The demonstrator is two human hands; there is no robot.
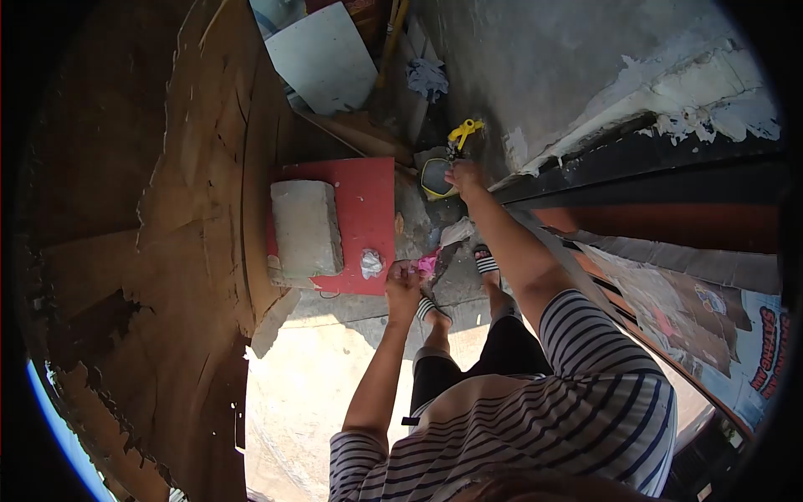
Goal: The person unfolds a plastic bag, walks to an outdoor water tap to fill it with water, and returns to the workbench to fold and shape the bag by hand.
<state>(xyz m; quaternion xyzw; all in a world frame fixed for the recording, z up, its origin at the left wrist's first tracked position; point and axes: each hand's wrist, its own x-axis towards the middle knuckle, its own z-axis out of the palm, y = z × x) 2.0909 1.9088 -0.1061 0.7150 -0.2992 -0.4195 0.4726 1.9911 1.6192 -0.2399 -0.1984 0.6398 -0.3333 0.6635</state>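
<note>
Below a yellow tap [465,131] on the wall, my right hand [466,179] is closed at the edge of a yellow-rimmed container [437,191] with a greyish inside. Lower and to the left, my left hand [402,282] has its fingers curled together beside the edge of a red board. Something bright pink [427,266], like cloth or plastic, shows right against those fingers; I cannot tell whether they hold it. A crumpled whitish wad [371,263] lies on the board just left of this hand.
A pale stone block [305,230] rests on the red board [368,188]. Brown torn panels [192,251] rise at left. A white panel [326,63] and a grey rag [427,78] are at the back. A pale cloth [457,231] lies near my sandalled feet. A rough-edged wall [552,92] stands right.
</note>
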